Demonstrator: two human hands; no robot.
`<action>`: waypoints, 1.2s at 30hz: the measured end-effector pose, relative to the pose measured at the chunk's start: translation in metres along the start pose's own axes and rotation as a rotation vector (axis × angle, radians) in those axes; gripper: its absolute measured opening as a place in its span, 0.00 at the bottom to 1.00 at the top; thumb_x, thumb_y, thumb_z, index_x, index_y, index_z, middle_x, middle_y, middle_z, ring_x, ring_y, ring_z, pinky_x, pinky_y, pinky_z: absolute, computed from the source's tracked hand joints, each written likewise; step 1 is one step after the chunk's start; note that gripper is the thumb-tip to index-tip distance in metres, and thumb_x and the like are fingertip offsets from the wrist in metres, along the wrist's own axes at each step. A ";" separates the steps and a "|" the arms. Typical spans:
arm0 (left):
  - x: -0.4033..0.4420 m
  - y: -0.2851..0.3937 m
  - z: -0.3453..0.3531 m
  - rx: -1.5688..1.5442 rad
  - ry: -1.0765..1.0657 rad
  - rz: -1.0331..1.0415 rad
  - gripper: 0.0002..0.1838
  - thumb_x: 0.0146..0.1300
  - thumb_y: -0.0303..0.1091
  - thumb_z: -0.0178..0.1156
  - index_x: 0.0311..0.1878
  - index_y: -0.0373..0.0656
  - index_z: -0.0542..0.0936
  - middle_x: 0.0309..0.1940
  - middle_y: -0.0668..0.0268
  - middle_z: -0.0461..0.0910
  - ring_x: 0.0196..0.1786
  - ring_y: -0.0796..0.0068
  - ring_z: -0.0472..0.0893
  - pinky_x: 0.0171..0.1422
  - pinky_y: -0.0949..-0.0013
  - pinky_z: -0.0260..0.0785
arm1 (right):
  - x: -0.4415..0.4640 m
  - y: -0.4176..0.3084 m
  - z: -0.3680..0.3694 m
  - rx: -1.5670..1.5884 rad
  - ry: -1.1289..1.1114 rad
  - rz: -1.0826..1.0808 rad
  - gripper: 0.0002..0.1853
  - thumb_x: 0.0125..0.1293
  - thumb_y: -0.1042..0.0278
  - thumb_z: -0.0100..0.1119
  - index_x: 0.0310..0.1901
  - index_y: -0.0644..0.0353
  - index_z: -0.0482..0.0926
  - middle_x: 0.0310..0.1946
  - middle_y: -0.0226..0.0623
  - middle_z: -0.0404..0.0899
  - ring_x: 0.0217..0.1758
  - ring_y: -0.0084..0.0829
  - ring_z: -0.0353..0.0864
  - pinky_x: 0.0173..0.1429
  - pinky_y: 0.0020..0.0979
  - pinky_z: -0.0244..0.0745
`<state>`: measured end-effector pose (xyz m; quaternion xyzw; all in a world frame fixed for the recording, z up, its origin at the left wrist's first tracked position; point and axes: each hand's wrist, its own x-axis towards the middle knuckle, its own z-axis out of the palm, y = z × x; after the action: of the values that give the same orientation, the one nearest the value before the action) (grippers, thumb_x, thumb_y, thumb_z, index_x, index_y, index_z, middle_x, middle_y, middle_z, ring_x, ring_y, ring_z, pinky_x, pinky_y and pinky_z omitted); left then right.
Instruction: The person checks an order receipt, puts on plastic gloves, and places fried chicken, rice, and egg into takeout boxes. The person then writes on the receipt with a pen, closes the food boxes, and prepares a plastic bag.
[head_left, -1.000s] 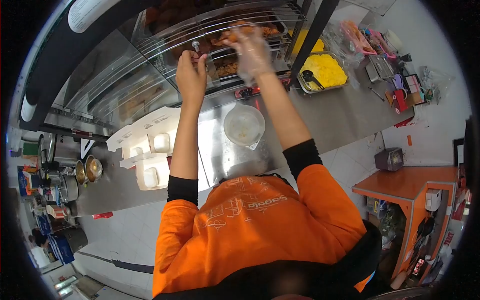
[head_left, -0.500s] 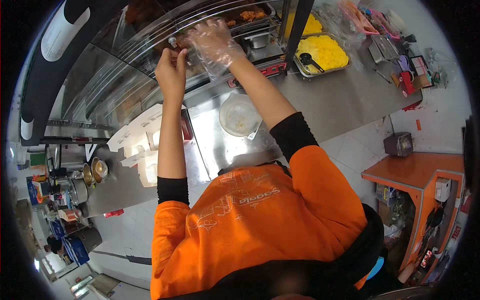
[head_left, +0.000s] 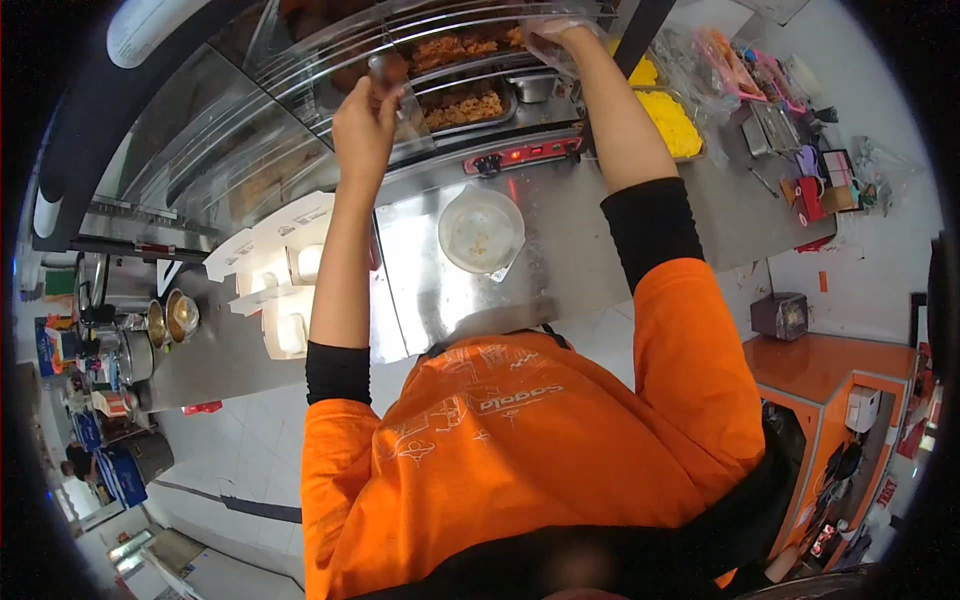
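My left hand (head_left: 363, 130) pinches the door knob (head_left: 388, 68); right hand (head_left: 562, 34), can't tell.
Open cartons (head_left: 282, 235) at left: white parcels (head_left: 292, 333) in, closing undone.

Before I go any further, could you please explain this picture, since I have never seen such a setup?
No robot here: one head-worn camera looks down at its wearer's two hands. The left hand is raised to a clear-panelled cabinet, fingertips close to a blurred knob; whether they hold it is unclear. The right hand, gloved in clear plastic, reaches to the cabinet's right end; I cannot tell whether it holds anything. On the metal counter are a translucent bowl, an open carton with white items, and, further right, yellow food.
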<state>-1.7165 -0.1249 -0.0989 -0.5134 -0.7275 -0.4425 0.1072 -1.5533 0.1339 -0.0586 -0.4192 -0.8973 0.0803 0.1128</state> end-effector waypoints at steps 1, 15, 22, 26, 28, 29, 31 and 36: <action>-0.001 0.001 -0.001 0.025 0.013 0.034 0.17 0.61 0.43 0.65 0.30 0.39 0.73 0.21 0.58 0.79 0.24 0.64 0.79 0.31 0.66 0.69 | -0.001 0.002 0.001 0.008 -0.009 -0.009 0.25 0.61 0.43 0.50 0.48 0.54 0.83 0.47 0.53 0.81 0.52 0.45 0.80 0.55 0.41 0.74; -0.003 -0.028 0.013 0.041 0.011 0.058 0.19 0.65 0.47 0.60 0.46 0.39 0.82 0.40 0.56 0.83 0.41 0.65 0.83 0.45 0.64 0.75 | -0.047 -0.011 0.030 0.042 0.190 0.113 0.27 0.58 0.44 0.57 0.50 0.57 0.82 0.50 0.49 0.80 0.56 0.40 0.78 0.57 0.47 0.73; -0.001 -0.030 0.011 0.135 0.034 0.108 0.24 0.65 0.58 0.56 0.35 0.43 0.79 0.30 0.63 0.82 0.32 0.66 0.82 0.34 0.58 0.72 | -0.048 -0.014 0.016 0.120 -0.034 0.168 0.28 0.56 0.44 0.60 0.51 0.58 0.82 0.52 0.47 0.80 0.57 0.38 0.77 0.57 0.49 0.72; 0.016 -0.057 0.019 0.124 -0.032 0.063 0.24 0.66 0.58 0.55 0.34 0.43 0.79 0.30 0.64 0.82 0.33 0.65 0.82 0.38 0.57 0.73 | -0.052 -0.017 -0.003 0.184 -0.135 0.186 0.29 0.55 0.44 0.62 0.51 0.59 0.82 0.53 0.45 0.79 0.58 0.36 0.77 0.58 0.51 0.71; 0.005 -0.039 0.018 0.152 0.013 0.061 0.24 0.66 0.58 0.55 0.34 0.43 0.79 0.31 0.65 0.82 0.33 0.64 0.82 0.38 0.58 0.73 | -0.023 -0.005 0.049 0.258 -0.008 0.206 0.24 0.56 0.49 0.60 0.48 0.59 0.82 0.50 0.45 0.79 0.55 0.36 0.77 0.56 0.49 0.72; -0.002 -0.017 0.009 0.122 -0.004 0.024 0.22 0.67 0.56 0.55 0.35 0.43 0.80 0.33 0.63 0.83 0.34 0.64 0.82 0.38 0.61 0.74 | -0.025 -0.004 0.050 0.175 0.053 0.206 0.21 0.56 0.51 0.60 0.45 0.58 0.82 0.47 0.44 0.79 0.52 0.37 0.77 0.54 0.48 0.73; -0.004 -0.018 0.010 0.059 0.045 0.148 0.19 0.64 0.52 0.61 0.34 0.43 0.79 0.28 0.64 0.82 0.32 0.75 0.81 0.35 0.70 0.76 | -0.020 -0.001 0.062 0.036 0.231 0.200 0.15 0.57 0.56 0.58 0.39 0.57 0.82 0.40 0.42 0.79 0.46 0.37 0.77 0.50 0.46 0.73; -0.008 -0.016 0.010 0.026 0.026 -0.022 0.17 0.63 0.47 0.63 0.36 0.40 0.80 0.28 0.61 0.81 0.28 0.68 0.79 0.36 0.66 0.72 | -0.081 -0.016 0.023 0.371 0.457 0.327 0.09 0.55 0.63 0.61 0.22 0.58 0.82 0.23 0.38 0.81 0.28 0.32 0.81 0.35 0.35 0.78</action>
<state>-1.7233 -0.1241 -0.1182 -0.4982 -0.7373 -0.4407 0.1183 -1.5212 0.0604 -0.0880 -0.5370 -0.7396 0.1634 0.3713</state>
